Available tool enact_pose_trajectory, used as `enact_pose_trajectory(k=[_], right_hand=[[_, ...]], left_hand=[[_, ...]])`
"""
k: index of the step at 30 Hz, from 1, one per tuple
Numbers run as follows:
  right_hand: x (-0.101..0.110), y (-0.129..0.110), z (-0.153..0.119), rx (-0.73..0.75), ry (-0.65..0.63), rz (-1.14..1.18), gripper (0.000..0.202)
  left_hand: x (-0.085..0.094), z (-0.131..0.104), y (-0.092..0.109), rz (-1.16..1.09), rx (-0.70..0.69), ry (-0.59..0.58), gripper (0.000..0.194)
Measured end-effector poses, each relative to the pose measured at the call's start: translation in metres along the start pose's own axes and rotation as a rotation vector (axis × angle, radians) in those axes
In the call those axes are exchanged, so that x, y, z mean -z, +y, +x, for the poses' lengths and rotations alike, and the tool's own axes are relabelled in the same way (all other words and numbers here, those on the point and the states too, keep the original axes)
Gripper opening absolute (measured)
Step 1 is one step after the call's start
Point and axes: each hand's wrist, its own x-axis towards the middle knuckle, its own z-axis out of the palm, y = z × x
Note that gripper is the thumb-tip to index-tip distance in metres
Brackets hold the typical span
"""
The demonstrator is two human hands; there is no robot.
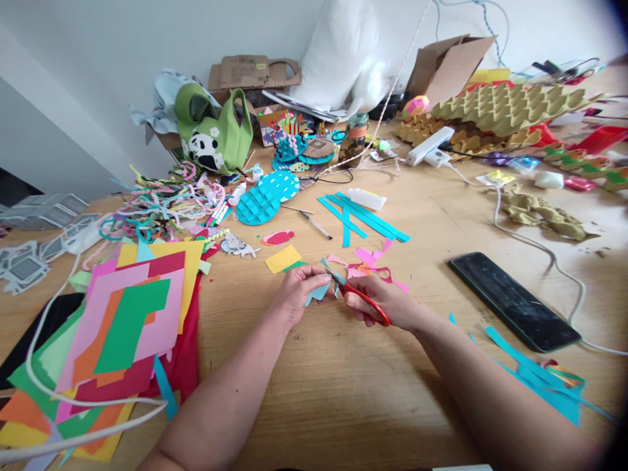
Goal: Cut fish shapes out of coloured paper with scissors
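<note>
A pale wall (122,39) closes off the far side, and before it a wooden table (314,399) spreads across the head view, the one feed I have. At the middle of the tabletop I see the left hand (300,294), thumb and fingers pinching a light-blue paper piece (318,294). Just to its right, the right hand (377,299) has its fingers wrapped in the handles of red-handled scissors (366,304), whose blades point left and away, up against the paper; I cannot tell how far apart the blades stand.

Just beyond the hands I make out a yellow paper rectangle (282,259), pink paper scraps (373,254) and, farther off, red and pink oval cutouts (278,237). A pen (316,226) lies between these and a woven blue disc (258,206); to its right, crossed blue strips (363,216) lie just nearer than a white glue bottle (366,199).

On the near left I have a stack of coloured paper (131,327), with tangled pipe cleaners (157,203) and a green panda bag (216,131) farther back. On the right lie a black smartphone (513,301) and, at the far side, a moulded egg tray (510,108).
</note>
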Motion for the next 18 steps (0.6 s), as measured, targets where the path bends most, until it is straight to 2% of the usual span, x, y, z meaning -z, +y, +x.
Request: enact_pose_trajectory(k=[6,18], right_hand=[[0.0008,0.0011,-0.0007,0.003,-0.018,-0.014,0.060],[0.0038,0.0027,-0.0007,0.000,-0.043,-0.064,0.062]], left_hand=[[-0.0004,-0.0008,0.0023,0.032,0.009,0.021,0.025],[0.0013,0.0002,0.0005,0.052,-0.006,-0.031,0.022]])
